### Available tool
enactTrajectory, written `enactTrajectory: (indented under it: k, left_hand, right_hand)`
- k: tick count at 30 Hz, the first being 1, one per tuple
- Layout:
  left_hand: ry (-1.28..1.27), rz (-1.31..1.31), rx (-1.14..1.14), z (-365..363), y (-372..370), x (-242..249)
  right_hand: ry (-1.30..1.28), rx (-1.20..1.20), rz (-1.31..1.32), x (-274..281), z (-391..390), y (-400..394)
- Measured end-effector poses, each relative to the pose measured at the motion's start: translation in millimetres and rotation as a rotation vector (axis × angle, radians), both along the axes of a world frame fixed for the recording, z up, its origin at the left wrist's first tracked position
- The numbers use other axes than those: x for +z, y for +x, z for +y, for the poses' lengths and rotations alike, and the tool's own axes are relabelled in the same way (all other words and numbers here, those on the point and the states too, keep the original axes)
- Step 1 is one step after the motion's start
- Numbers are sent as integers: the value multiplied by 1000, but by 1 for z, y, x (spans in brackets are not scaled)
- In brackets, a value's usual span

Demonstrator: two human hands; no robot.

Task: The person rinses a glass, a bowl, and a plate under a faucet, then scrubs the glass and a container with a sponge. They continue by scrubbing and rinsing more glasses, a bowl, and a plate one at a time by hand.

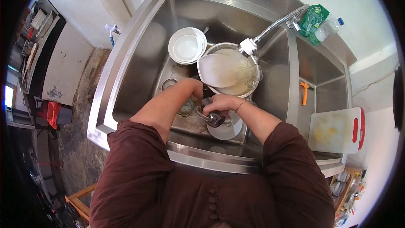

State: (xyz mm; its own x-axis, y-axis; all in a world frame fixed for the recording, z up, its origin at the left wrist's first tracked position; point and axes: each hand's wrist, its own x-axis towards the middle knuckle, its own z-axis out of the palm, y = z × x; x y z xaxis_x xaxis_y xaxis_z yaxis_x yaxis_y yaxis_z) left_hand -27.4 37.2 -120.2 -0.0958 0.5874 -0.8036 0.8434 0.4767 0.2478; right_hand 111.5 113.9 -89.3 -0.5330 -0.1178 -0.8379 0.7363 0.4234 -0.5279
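My right hand (224, 103) is closed around a shiny metal utensil with a rounded, ladle-like end (214, 120), low over the sink basin. My left hand (195, 88) reaches down just beside it; its fingers are mostly hidden behind my wrist. Below my right hand lies a white plate (228, 131). Glassware (185, 108) stands under my left forearm, partly covered. Beyond my hands, a white dish (216, 71) leans in a round metal basin (255, 85) of cloudy water. Stacked white bowls (186, 47) sit to its left.
A flexible tap (248, 46) hangs over the metal basin. Green and clear bottles (322, 29) stand on the sink's back ledge. The right compartment holds an orange-handled tool (304, 93) and a white cutting board with red edge (335, 131). The steel sink rim (211, 162) runs before me.
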Motion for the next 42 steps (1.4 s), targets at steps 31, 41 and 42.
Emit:
enactTrajectory:
  k: [31,41,42]
  left_hand:
    - [119,39,70,2,-11,-21]
    - [-52,29,162,2,-35,41]
    - [1,24,203,2,-42,51]
  right_hand:
    - [352,-890,1108,-16,63,-14]
    - [430,-835,1092,-9,62,-11]
    - [391,-821,1060,-4,59,-11]
